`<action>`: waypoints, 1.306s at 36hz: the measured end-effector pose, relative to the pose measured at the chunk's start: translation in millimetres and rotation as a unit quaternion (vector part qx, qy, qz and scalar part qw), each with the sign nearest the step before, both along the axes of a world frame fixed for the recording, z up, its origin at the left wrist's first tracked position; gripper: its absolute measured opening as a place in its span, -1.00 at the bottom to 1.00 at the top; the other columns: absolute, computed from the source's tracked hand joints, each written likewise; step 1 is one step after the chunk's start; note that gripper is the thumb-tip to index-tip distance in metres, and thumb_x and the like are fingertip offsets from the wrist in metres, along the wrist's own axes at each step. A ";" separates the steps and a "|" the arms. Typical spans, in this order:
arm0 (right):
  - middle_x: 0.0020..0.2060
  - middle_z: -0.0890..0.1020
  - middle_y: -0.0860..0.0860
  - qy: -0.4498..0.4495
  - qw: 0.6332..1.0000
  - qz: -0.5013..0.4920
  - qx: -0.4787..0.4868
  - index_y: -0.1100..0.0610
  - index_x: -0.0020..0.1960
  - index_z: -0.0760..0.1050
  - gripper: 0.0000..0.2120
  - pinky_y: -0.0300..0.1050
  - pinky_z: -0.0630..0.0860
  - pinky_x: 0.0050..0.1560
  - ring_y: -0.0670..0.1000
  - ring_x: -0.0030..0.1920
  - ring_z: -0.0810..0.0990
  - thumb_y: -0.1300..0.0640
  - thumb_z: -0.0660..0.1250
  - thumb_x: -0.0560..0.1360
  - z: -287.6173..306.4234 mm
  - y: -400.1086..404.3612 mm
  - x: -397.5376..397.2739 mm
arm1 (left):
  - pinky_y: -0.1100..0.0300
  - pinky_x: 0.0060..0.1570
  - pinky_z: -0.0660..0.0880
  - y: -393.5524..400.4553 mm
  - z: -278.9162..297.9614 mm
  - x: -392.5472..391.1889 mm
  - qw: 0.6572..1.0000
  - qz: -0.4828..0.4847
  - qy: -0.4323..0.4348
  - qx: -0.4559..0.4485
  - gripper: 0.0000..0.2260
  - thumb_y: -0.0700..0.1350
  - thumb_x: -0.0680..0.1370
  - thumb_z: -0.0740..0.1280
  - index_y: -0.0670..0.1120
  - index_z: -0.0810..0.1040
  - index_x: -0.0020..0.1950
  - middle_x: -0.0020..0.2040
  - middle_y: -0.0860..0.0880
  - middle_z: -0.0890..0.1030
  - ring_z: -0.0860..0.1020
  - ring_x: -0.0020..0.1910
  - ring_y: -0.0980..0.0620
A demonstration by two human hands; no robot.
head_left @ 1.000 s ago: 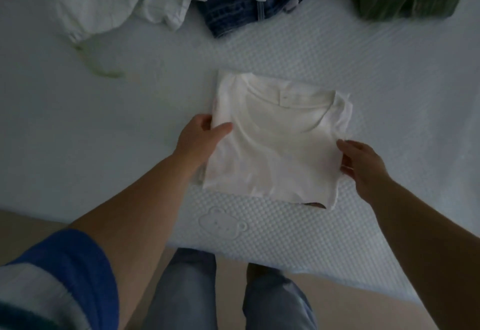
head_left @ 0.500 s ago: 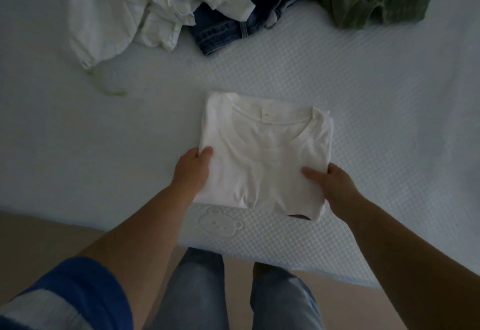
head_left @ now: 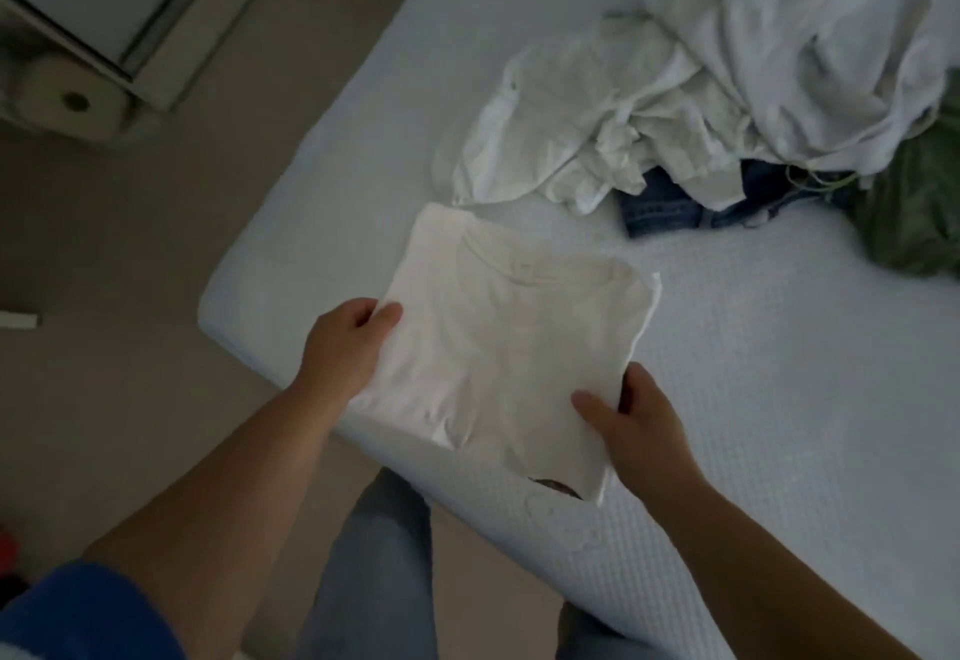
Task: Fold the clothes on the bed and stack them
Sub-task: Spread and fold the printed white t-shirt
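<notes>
A folded white T-shirt, collar facing away from me, is held over the near left corner of the bed. My left hand grips its left edge, thumb on top. My right hand grips its lower right edge, thumb on top and fingers under the cloth. A heap of unfolded clothes lies further back on the bed: crumpled white garments, blue denim poking out beneath them, and a green garment at the right edge.
The floor lies to the left of the bed. A white cabinet or frame with a paper roll beside it stands at the top left. My legs in jeans stand against the bed's edge.
Both hands have lifted the folded shirt and carried it left toward the bed's corner. My view has swung left, so the floor and cabinet now show.
</notes>
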State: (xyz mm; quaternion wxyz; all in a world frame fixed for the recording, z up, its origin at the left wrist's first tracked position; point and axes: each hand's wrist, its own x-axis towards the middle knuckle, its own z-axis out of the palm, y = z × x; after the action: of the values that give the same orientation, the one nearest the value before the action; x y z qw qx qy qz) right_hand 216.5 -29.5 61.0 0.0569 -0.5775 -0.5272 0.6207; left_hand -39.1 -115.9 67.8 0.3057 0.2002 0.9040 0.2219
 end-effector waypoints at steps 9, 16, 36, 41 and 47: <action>-0.32 0.57 -0.22 0.023 0.997 0.032 0.063 -0.08 -0.15 0.40 -0.84 -0.52 0.36 -0.39 -0.32 -0.31 0.51 0.13 0.35 0.46 -5.6 13.1 -199.1 | 0.13 -0.36 0.22 20.6 -22.4 -191.2 0.998 0.007 0.004 0.057 -0.73 -0.03 0.54 0.31 -0.06 0.45 -0.35 -0.42 0.07 0.43 0.38 -0.39 0.09; -0.30 0.54 -0.14 -0.010 0.991 -0.033 0.128 0.01 -0.15 0.39 -0.87 -0.47 0.34 -0.39 -0.25 -0.33 0.48 0.19 0.31 0.49 -49.2 63.0 -305.0 | 0.23 -0.38 0.24 95.1 -63.8 -286.4 0.990 -0.060 -0.028 0.124 -0.89 -0.10 0.55 0.30 -0.07 0.54 -0.15 -0.27 -0.03 0.51 0.42 -0.25 0.02; -0.14 0.51 0.01 -0.249 0.957 -0.078 0.130 0.11 0.08 0.42 -0.78 -0.15 0.34 -0.26 0.02 -0.19 0.46 0.00 0.23 0.52 -143.1 162.8 -303.4 | 0.04 0.29 0.30 200.3 -163.1 -313.3 0.982 -0.189 0.010 -0.006 -0.36 0.02 0.47 0.36 -0.09 0.20 0.48 0.39 -0.19 0.37 0.36 0.35 -0.17; -0.22 0.45 -0.22 -0.231 0.949 -0.157 0.147 -0.03 0.11 0.40 -0.82 -0.31 0.29 -0.40 -0.19 -0.26 0.45 0.00 0.26 0.53 -128.3 142.4 -286.7 | -0.03 0.35 0.19 183.0 -142.0 -294.2 0.960 -0.256 0.112 -0.007 -0.39 -0.01 0.44 0.38 -0.11 0.28 0.45 0.40 -0.23 0.30 0.24 0.40 -0.21; -0.14 0.46 -0.14 -0.246 0.946 -0.195 0.079 0.09 0.29 0.38 -0.61 -0.18 0.39 -0.16 -0.07 -0.14 0.48 0.00 0.30 0.51 -109.2 123.6 -253.0 | 0.06 0.25 0.28 157.3 -118.0 -230.4 0.933 -0.344 0.068 0.077 -0.70 -0.14 0.43 0.39 -0.17 0.58 0.15 0.18 -0.20 0.53 0.43 0.23 -0.17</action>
State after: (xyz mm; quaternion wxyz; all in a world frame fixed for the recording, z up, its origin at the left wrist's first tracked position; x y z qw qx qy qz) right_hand -36.6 94.1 -48.1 0.0913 -0.7972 -0.4493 0.3927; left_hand -269.5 41.3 -50.2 0.2843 0.5363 0.7789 0.1579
